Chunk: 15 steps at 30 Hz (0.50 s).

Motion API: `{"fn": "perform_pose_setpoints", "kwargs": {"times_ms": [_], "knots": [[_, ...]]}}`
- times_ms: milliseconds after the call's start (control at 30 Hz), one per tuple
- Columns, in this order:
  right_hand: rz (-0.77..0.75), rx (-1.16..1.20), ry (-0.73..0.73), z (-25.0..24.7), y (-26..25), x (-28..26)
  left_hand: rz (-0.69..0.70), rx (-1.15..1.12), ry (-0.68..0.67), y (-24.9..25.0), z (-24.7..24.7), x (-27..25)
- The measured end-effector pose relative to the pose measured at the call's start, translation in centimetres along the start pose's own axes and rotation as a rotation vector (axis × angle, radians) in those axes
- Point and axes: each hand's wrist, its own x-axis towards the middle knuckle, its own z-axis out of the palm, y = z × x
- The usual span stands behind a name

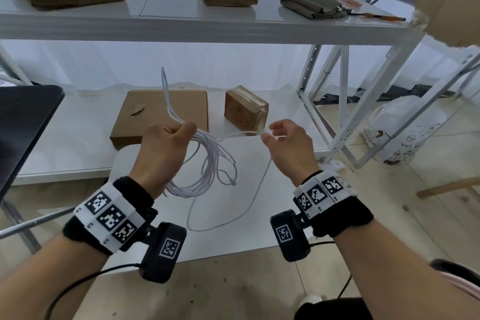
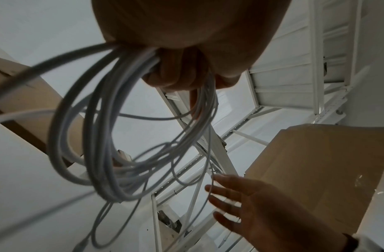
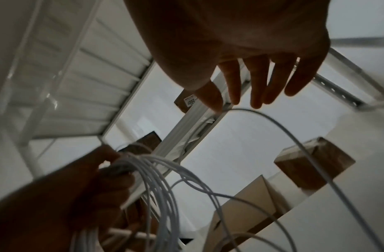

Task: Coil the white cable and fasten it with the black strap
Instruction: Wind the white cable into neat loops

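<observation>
Left hand [image 1: 166,140] fisted around gathered loops of cable [image 1: 205,163], held above the tabletop [image 1: 262,239]. Right hand [image 1: 287,143] pinching the loose strand. Light, floppy, springy; best gripped at the bunch.

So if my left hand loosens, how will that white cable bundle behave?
The white cable probably flops: its loops hang slack from the left hand. Likely light and thin. Loops differ in size, so they would probably spill and tangle.
</observation>
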Motion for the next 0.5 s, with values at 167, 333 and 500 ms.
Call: {"fn": "perform_pose_setpoints", "kwargs": {"times_ms": [167, 333, 500], "knots": [[-0.556, -0.196, -0.139, 1.8, -0.3, -1.6, 0.091, 0.108, -0.128, 0.1, 0.6, -0.7], [-0.615, -0.266, -0.398, 3.4, 0.2, -1.6, 0.149, 0.173, -0.218, 0.0, 0.5, -0.9], [-0.561, -0.206, -0.482, 2.3, 0.0, -0.9, 0.157, 0.145, -0.242, 0.9, 0.3, -1.3]]}}
